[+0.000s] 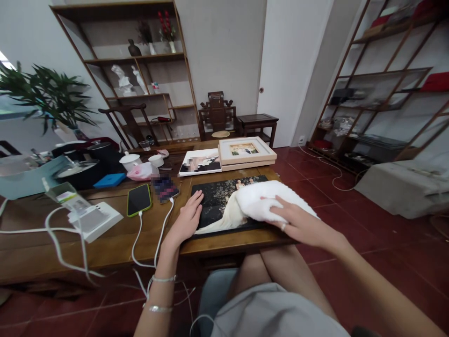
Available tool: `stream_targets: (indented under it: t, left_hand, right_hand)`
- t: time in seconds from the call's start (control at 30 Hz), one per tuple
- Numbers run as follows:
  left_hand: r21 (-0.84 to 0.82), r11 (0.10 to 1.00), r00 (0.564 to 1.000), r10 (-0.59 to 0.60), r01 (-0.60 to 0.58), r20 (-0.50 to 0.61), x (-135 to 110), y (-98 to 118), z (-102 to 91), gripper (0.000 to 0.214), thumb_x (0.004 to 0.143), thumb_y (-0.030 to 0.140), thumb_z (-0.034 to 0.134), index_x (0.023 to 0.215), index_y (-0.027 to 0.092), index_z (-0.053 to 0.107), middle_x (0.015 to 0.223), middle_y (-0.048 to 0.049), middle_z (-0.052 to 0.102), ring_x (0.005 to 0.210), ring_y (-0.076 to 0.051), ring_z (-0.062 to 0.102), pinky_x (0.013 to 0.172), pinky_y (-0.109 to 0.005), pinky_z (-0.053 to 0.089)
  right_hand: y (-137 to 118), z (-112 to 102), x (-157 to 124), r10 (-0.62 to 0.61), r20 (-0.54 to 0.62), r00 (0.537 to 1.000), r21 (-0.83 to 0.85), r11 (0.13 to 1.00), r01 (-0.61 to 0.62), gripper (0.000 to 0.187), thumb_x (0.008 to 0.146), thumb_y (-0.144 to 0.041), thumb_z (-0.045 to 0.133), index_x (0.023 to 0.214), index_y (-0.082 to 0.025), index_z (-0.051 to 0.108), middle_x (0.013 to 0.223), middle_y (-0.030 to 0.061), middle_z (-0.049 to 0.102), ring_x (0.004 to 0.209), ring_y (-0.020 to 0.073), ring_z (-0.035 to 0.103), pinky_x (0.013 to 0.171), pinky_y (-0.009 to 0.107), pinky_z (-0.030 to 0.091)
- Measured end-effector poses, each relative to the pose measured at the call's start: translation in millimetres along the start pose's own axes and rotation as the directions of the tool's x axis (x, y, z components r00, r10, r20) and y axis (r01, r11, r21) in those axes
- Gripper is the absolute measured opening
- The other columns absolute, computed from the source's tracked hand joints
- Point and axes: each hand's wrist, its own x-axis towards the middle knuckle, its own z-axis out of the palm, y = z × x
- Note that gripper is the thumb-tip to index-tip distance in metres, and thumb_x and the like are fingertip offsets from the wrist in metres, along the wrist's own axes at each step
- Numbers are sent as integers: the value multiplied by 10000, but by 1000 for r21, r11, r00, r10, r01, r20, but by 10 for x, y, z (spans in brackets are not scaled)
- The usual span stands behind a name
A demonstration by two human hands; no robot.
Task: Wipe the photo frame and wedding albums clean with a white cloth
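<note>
A dark wedding photo panel (215, 203) lies flat on the wooden table at its front edge, showing a long pale gown. My left hand (190, 216) rests on the panel's left edge with its fingers stretched out flat. At the panel's right side, my right hand (293, 219) grips a fluffy white cloth (261, 196) and presses it on the surface. The cloth covers the right part of the picture and hangs past the table's side. My right fingertips are partly sunk in its folds.
Framed photos (247, 152) and a white-edged print (199, 161) sit behind the panel. Left of it lie a green-cased phone (139, 200), another phone (164, 188), charging cables, a white box (96, 221) and a blue box (109, 180). A teapot (129, 161) stands farther back.
</note>
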Motion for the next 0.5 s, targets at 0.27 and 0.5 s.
stream_targets:
  t: [0.27,0.5]
  left_hand:
    - [-18,1000,1000,-21,21,6,-10,32,-22,438,898,287,311,1309,197,433,1458,-94,335,1356,-191,264,1085,-463,214]
    - [-24,1000,999,10,-10,-33,8,4,2,443,889,293,319,1281,152,470,1433,-115,374,1338,-183,306,1102,-408,215]
  right_hand:
    - [628,-50,863,33,-56,998,-94,995,-38,314,905,-251,342,1097,-144,566,1098,132,612,970,273,544,849,396,397]
    - [255,-77,384,10,-23,1000,-115,993,-12,283,871,-213,387,1047,-171,605,1168,130,577,1092,283,486,927,443,359]
